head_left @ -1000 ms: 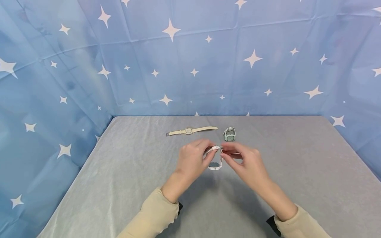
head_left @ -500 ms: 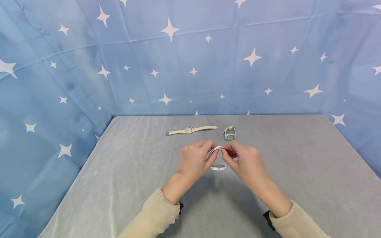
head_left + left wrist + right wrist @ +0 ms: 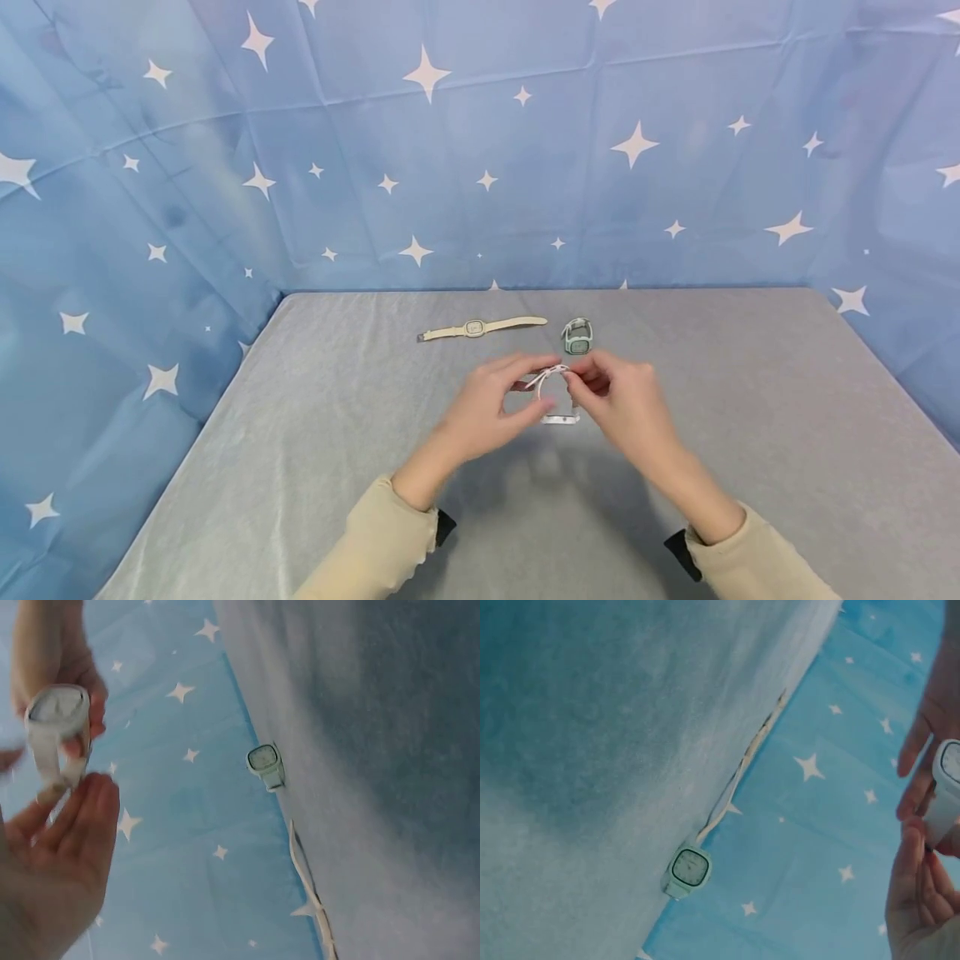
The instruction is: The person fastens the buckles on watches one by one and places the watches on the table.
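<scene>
A white wristwatch (image 3: 560, 419) hangs above the table, face down in the head view, its strap closed into a loop. My right hand (image 3: 626, 404) pinches the top of the strap between thumb and fingers. On the loop's other side is my left hand (image 3: 487, 408), its thumb spread from its fingers. In the left wrist view, the straight fingers of the left hand (image 3: 67, 847) lie by the strap, with the watch face (image 3: 58, 706) turned up. The right wrist view shows the watch (image 3: 949, 772) partly cut off, with the right hand (image 3: 915, 892) at its strap.
Behind the hands, a cream wristwatch (image 3: 475, 328) lies stretched out on the grey cloth-covered table (image 3: 300, 467). To its right stands a mint-green wristwatch (image 3: 577, 337), its strap looped. A blue curtain (image 3: 480, 150) with white stars encloses the table's back and sides.
The white watch has shifted to the right and turned edge-on. My left thumb and fingers, pinched on the strap before, have spread apart. The right hand's fingers have stayed on the strap.
</scene>
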`<state>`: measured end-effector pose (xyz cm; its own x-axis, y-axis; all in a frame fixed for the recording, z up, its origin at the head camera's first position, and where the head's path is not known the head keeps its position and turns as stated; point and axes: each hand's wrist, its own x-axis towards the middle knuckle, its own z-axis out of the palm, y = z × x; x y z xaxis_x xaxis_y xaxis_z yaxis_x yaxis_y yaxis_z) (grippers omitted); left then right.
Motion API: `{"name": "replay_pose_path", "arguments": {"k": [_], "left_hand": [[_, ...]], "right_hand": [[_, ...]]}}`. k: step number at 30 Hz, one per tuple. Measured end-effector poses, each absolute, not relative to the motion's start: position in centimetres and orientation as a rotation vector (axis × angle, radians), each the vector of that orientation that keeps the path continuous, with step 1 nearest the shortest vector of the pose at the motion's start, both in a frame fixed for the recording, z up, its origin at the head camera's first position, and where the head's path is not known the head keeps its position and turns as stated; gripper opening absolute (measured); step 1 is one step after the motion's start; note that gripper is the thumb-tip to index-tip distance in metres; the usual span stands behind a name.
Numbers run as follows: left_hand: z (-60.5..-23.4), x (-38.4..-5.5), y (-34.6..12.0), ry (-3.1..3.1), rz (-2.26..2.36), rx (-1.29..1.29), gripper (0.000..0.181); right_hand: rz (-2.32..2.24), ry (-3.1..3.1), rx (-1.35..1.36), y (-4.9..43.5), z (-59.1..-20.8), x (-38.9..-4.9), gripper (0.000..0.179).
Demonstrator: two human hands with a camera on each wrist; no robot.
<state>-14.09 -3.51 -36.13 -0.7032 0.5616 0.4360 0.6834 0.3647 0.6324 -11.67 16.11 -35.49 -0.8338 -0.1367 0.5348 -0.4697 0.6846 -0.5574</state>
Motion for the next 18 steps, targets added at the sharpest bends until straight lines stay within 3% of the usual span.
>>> {"name": "replay_pose_path", "arguments": {"k": [5, 8, 18], "left_hand": [[-36.3, -14.2, -4.2, -2.492, -1.543, -1.194, 0.067], [-36.5, -14.2, -4.3, -2.457, -1.642, -1.154, 0.064], [-37.1, -14.9, -4.8, -2.352, -2.078, -0.913, 0.057]], "right_hand": [[1.069, -2.491, 0.403, 16.5, -35.3, -11.7, 0.006], [1.195, -2.52, 0.394, 16.5, -35.1, -11.8, 0.007], [1.773, -2.507, 0.507, 17.1, -35.0, -11.5, 0.045]]}}
